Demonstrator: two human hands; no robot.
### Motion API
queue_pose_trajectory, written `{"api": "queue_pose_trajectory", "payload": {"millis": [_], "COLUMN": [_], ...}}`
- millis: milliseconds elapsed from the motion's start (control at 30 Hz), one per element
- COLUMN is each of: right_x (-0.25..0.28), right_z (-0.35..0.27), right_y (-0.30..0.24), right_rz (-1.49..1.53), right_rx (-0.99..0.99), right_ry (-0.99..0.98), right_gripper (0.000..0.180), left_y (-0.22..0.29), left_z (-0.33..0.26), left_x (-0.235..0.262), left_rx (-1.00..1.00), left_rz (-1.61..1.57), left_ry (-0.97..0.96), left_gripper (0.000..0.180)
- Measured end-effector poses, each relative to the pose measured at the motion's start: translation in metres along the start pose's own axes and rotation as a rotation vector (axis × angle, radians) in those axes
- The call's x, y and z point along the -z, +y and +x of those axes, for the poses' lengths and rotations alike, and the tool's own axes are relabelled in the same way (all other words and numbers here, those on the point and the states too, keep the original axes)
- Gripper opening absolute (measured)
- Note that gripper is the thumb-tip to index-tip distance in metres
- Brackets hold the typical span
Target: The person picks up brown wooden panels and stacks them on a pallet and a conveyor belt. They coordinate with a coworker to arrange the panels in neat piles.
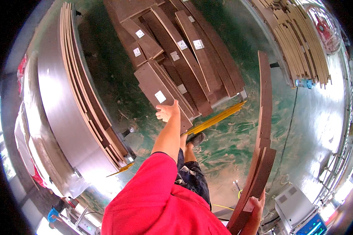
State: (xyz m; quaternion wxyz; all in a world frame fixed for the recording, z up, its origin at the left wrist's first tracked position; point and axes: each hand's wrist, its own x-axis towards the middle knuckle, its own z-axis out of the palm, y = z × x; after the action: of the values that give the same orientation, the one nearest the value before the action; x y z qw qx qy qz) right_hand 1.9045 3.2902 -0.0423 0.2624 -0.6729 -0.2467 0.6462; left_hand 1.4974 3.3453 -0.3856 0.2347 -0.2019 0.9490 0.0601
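So far, the right hand [256, 206] grips long boards [265, 98], the left hand [168, 111] touches a stickered board [152, 81], its grip hard to tell, and the pile [202, 67] has plenty left.

1 L hand [168, 111], 1 R hand [256, 206] — 8+ brown bds [150, 78], min. 8 white lbls [160, 96] — 1 fan [322, 29].

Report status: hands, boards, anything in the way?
Left hand on labelled board, grip unclear. Right hand holding long boards. Yellow bar at stack's near end, neither hand visibly blocked.
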Motion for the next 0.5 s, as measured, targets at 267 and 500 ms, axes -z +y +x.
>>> {"api": "queue_pose_trajectory", "payload": {"millis": [267, 500], "right_x": [-0.054, -0.047], "right_z": [0.013, 0.085], "right_y": [-0.054, -0.076], "right_rz": [-0.098, -0.126], "right_rx": [-0.013, 0.072], "right_ry": [-0.032, -0.275], "right_gripper": [0.087, 0.088], "left_y": [-0.020, -0.020], "left_z": [0.018, -0.036], "left_x": [-0.026, 0.040], "left_rx": [-0.240, -0.179], "left_rz": [0.144, -0.417], "left_ry": [-0.059, -1.084], "left_gripper": [0.077, 0.057]}}
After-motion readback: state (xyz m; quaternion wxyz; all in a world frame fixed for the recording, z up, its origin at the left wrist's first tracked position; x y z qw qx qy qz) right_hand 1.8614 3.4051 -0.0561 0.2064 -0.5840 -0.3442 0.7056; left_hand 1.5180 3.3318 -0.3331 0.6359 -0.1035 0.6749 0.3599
